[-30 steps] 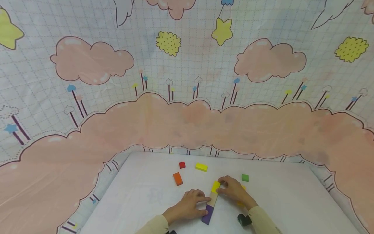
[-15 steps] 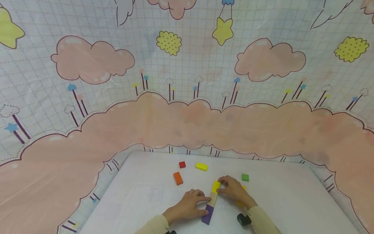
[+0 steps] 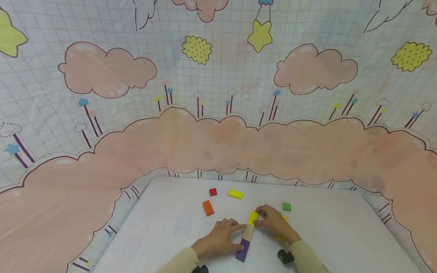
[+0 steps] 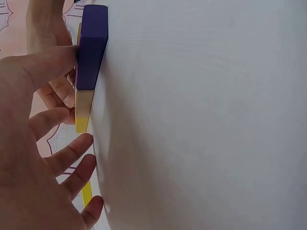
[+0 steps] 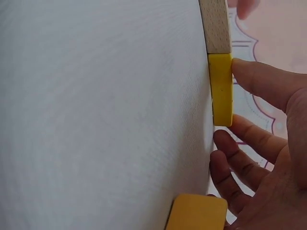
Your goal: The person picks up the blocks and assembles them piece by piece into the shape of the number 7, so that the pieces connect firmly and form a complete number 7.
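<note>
A purple block (image 3: 242, 250), a plain wooden block (image 3: 248, 233) and a yellow block (image 3: 252, 218) lie end to end in a slanting row on the white table. My left hand (image 3: 222, 238) is on the row's left side, thumb resting on the purple block and extended index finger at the joint between the wooden and yellow blocks. Its other fingers spread loosely in the left wrist view. At the far end, my right hand (image 3: 273, 220) holds the yellow block between thumb and index finger. In the right wrist view, the thumb touches the yellow block (image 5: 221, 91) near the wooden one.
Behind the row lie a red block (image 3: 213, 192), an orange block (image 3: 208, 208) and another yellow block (image 3: 235, 194). A green block (image 3: 286, 207) is beyond my right hand. An orange-yellow block (image 5: 199, 211), partly hidden in the head view, sits beside the right hand. A patterned cloth (image 3: 218, 144) surrounds the table.
My left index finger has slid forward along the wooden block towards the yellow one. The right hand and the row have hardly moved.
</note>
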Action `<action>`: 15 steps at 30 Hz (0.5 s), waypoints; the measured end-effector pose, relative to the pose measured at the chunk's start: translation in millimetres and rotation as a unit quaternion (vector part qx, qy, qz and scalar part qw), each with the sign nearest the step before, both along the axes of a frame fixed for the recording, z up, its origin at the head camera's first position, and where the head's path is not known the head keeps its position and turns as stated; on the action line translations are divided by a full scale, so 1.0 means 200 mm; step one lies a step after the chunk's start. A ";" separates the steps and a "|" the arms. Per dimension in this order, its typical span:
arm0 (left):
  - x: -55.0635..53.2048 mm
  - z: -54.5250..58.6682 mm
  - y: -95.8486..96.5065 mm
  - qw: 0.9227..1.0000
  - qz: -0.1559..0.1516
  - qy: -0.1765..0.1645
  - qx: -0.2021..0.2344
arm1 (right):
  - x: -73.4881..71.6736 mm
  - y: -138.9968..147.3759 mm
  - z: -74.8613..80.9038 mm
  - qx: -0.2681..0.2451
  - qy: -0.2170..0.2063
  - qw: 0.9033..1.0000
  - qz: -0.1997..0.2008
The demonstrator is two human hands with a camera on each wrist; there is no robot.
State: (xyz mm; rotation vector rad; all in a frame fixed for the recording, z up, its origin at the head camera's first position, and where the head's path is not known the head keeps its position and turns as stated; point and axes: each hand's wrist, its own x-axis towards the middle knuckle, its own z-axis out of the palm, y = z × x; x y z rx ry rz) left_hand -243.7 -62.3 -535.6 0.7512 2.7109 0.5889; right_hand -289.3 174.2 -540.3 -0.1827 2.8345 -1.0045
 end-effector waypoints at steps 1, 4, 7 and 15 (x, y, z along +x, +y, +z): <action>-0.01 0.00 0.00 1.000 0.002 -0.002 -0.002 | 0.00 0.00 0.00 -0.001 0.000 1.000 0.000; -0.02 0.01 0.01 1.000 0.003 -0.005 -0.008 | 0.00 0.00 0.00 -0.002 0.001 1.000 0.002; -0.04 0.02 0.01 1.000 -0.001 -0.006 -0.013 | -0.01 0.00 0.00 -0.002 0.001 1.000 0.004; -0.09 0.02 0.04 1.000 -0.012 -0.013 -0.021 | -0.03 0.01 -0.01 0.007 0.013 1.000 0.007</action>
